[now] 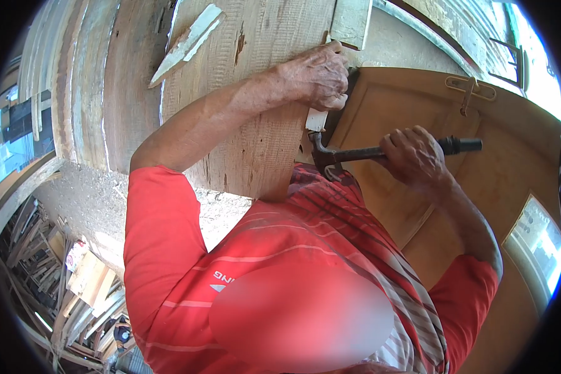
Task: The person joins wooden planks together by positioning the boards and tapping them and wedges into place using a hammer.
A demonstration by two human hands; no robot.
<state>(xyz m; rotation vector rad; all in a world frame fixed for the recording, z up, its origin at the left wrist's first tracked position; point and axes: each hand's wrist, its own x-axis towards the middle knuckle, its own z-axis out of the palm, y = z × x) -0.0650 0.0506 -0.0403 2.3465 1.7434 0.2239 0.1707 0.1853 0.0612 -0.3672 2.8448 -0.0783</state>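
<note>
My right hand (414, 156) is wrapped round the dark handle of a claw hammer (358, 154). The hammer's head is at the left end of the handle, at or very near the lower end of a pale wood strip (316, 119). Curled fingers of my left hand (321, 75) close round this strip beside the edge of a wide wooden board (255, 149). The palm side and the strip's middle are hidden. A splintered pale piece of wood (190, 43) lies on the boards to the left.
A brown panelled door (498, 143) with a metal handle (470, 88) lies on the right. Another pale board (351, 22) is at the top. Scrap wood (90, 280) is piled at the lower left, beyond bare ground (87, 193).
</note>
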